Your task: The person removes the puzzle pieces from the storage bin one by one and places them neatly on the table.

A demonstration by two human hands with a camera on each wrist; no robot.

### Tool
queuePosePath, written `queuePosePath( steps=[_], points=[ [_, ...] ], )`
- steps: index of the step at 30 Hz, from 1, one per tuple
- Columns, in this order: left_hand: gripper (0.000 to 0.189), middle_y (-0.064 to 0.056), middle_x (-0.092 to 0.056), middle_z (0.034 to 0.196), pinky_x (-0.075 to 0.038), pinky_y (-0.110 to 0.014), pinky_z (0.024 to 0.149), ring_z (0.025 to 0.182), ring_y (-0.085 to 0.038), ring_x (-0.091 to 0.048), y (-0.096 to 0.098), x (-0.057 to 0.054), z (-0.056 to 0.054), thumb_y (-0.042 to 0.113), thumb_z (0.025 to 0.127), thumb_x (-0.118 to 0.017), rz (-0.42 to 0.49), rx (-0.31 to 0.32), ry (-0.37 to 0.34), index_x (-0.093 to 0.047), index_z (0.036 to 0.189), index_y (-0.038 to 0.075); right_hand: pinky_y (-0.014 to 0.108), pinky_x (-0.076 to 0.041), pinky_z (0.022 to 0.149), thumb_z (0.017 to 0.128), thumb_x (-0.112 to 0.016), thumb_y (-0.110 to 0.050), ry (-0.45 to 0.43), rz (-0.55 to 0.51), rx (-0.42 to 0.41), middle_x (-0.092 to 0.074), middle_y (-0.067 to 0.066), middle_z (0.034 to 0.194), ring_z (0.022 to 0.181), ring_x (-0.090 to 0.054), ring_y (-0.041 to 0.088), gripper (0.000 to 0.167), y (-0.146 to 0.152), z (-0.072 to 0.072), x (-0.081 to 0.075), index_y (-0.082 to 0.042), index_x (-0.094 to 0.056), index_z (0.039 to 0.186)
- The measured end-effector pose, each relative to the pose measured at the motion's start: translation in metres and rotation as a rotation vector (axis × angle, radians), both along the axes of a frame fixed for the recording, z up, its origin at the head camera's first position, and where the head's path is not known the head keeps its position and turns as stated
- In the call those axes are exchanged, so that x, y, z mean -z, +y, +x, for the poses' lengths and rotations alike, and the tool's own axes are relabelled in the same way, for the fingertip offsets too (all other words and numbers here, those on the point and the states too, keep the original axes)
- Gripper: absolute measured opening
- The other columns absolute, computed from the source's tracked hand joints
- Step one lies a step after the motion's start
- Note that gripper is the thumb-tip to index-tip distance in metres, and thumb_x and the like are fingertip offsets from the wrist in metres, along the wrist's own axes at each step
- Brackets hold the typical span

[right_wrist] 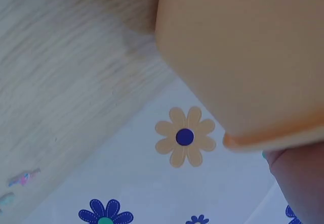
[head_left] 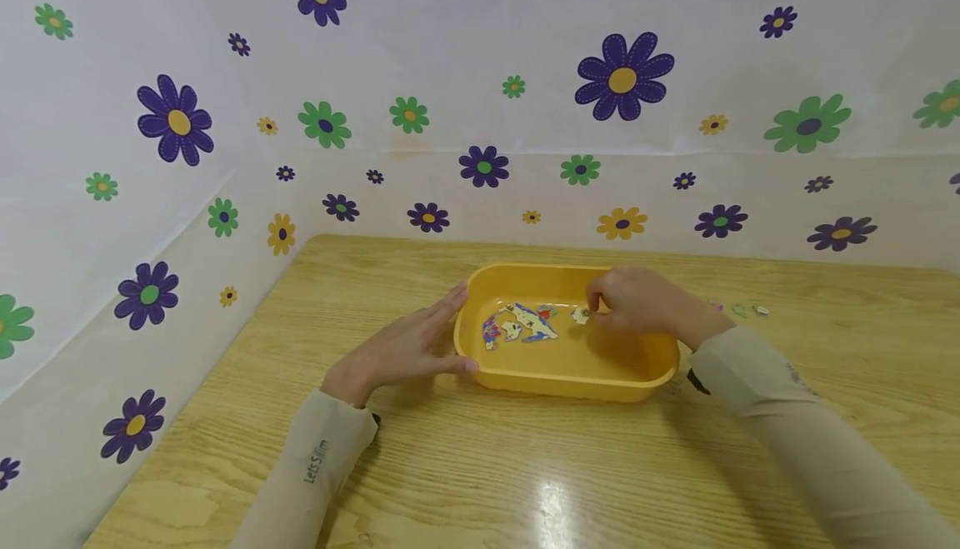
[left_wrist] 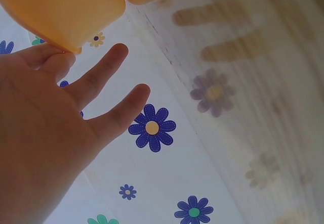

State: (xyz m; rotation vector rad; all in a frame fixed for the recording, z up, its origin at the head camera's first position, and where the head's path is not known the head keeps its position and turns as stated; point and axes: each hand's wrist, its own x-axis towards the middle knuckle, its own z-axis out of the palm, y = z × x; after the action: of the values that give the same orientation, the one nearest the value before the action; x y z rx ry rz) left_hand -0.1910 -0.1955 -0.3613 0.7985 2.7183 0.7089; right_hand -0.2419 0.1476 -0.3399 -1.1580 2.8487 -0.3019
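A shallow yellow plastic tray [head_left: 570, 378] stands on the wooden table. Inside, toward its left half, lie several flat, irregular puzzle pieces [head_left: 536, 324] printed in cream, blue and red. My left hand [head_left: 408, 345] rests against the tray's left end, thumb at the near rim and fingers spread along the side; the left wrist view shows those fingers mostly straight. Reaching over the right side, my right hand [head_left: 637, 307] has its fingers curled down, and the fingertips pinch a small cream puzzle piece [head_left: 580, 316]. In the right wrist view the tray wall hides the fingertips.
A few small colourful pieces [head_left: 740, 310] lie on the wooden table [head_left: 465, 466] right of the tray, partly behind the right wrist. Beyond the table's back and left edges rises a white flower-printed covering [head_left: 450, 57].
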Motion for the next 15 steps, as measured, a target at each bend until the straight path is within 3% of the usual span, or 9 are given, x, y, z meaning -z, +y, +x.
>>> queuePosePath(
  steps=[4,15],
  points=[
    [0.106,0.001,-0.007,0.169,-0.022,-0.053,0.120,0.153,-0.029,-0.018,0.000,0.000,0.000,0.066,0.088,-0.066,-0.006,0.002,0.005,-0.012,0.164,0.016,0.029,-0.042,0.061,0.087,-0.072,-0.011,-0.015,-0.011,0.038,-0.054,-0.003,0.070,0.067,-0.047,0.015,0.004,0.005,0.001,-0.009,-0.007,-0.072,0.087],
    [0.106,0.002,-0.006,0.169,-0.022,-0.054,0.120,0.152,-0.030,-0.019,0.001,-0.001,0.000,0.066,0.089,-0.066,-0.006,-0.001,0.000,-0.011,0.165,0.017,0.029,-0.044,0.059,0.084,-0.075,-0.008,0.056,-0.042,0.057,-0.053,-0.004,0.067,0.064,-0.046,0.014,0.003,0.024,0.003,-0.025,-0.007,-0.072,0.086]
  ],
)
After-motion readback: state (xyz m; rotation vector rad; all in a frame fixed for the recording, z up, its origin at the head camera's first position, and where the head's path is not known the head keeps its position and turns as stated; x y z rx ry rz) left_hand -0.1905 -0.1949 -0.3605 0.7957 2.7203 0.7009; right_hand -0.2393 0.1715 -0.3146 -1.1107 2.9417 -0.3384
